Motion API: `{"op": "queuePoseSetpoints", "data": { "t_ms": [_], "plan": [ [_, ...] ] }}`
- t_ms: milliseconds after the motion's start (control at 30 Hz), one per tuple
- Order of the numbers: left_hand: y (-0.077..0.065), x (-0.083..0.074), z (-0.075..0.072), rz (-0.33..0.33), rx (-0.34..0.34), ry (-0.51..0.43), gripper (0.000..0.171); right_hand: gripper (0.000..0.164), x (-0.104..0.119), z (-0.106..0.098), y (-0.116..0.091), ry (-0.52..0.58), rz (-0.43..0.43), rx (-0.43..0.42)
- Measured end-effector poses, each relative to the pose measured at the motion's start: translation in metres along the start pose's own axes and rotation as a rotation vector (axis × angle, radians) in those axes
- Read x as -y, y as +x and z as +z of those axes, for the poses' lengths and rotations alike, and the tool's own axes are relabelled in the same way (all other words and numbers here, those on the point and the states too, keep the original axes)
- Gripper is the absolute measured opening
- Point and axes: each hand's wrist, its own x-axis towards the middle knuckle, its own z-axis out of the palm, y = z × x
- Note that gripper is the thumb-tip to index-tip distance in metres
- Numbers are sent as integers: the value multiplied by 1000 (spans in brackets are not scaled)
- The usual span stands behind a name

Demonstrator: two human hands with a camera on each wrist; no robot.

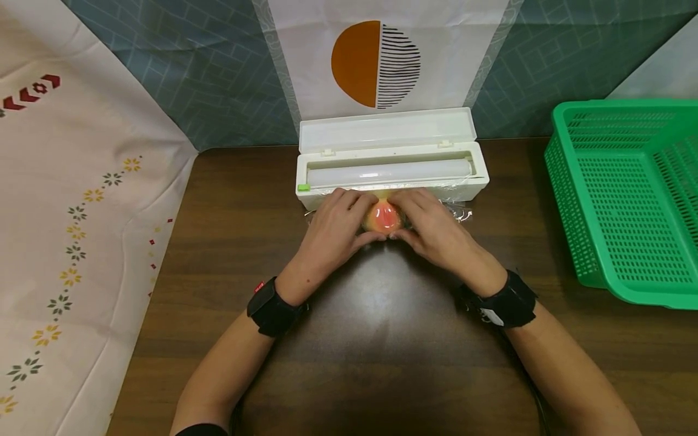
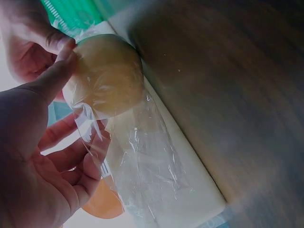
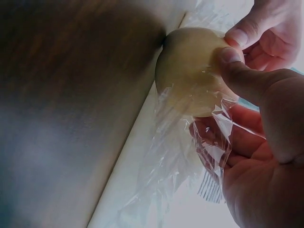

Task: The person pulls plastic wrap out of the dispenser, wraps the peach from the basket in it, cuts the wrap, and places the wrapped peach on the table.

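Observation:
A round fruit (image 1: pixel 384 217), pinkish red on top and yellowish lower down, sits between both hands just in front of the white cling film dispenser (image 1: pixel 392 192). Clear cling film (image 2: pixel 154 161) lies over it and trails toward the dispenser. My left hand (image 1: pixel 337 225) grips the fruit from the left, thumb at the near side and fingers at the far side. From the right, my right hand (image 1: pixel 436 229) holds it the same way, the two thumbs nearly meeting. Crumpled film (image 3: pixel 213 142) gathers at the fingers in the right wrist view.
The dispenser's lid (image 1: pixel 387 130) stands open at the back, showing the film roll (image 1: pixel 389 173). A green plastic basket (image 1: pixel 591 266) stands on the right of the brown wooden table (image 1: pixel 382 363). Patterned cloth (image 1: pixel 109 242) hangs along the left side.

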Motion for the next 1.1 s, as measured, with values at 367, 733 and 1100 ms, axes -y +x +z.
{"op": "queuePoseSetpoints", "data": {
  "t_ms": [367,733,1100],
  "plan": [
    [-1,1,0,-1,11,29,63,63,4,-1,0,-44,-26,0],
    [-1,0,-1,7,10,45,62,63,6,-2,0,-75,16,13],
    [0,0,1,1,23,51,68,59,6,-1,1,-49,4,0]
  ]
}}
